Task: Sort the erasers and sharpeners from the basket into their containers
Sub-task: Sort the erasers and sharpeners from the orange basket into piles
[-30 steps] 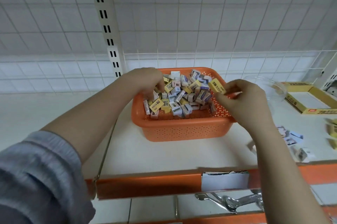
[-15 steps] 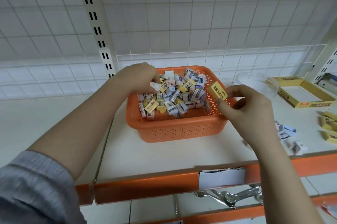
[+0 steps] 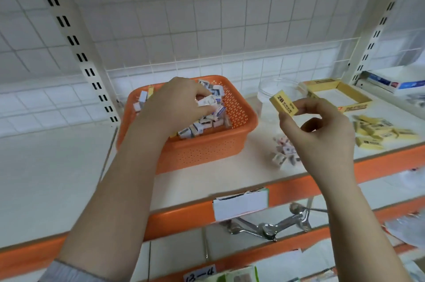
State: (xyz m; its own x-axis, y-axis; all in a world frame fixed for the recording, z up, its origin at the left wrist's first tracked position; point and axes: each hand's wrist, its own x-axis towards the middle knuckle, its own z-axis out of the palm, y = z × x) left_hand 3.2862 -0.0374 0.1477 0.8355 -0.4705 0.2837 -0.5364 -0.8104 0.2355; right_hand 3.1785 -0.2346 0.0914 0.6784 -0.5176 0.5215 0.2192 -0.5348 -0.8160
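An orange perforated basket (image 3: 207, 148) on the white shelf holds several small boxed sharpeners and yellow erasers. My left hand (image 3: 174, 107) is inside the basket, its fingers pinching a small white boxed sharpener (image 3: 207, 100). To the right of the basket, above the shelf, my right hand (image 3: 322, 130) grips a yellow 2B eraser (image 3: 283, 103) between thumb and fingers. A clear plastic tub (image 3: 279, 89) stands behind that eraser. A shallow yellow cardboard box (image 3: 355, 102) lies at the back right.
A pile of yellow erasers (image 3: 381, 131) lies loose at the right of the shelf. Several small sharpener boxes (image 3: 284, 150) lie under my right wrist. The shelf has an orange front edge (image 3: 184, 215) with a white label. Metal tools (image 3: 269, 227) lie on the shelf below.
My right hand has carried the yellow eraser out of the basket to the right. My left hand has closed on a white sharpener box in the basket. The view has shifted right.
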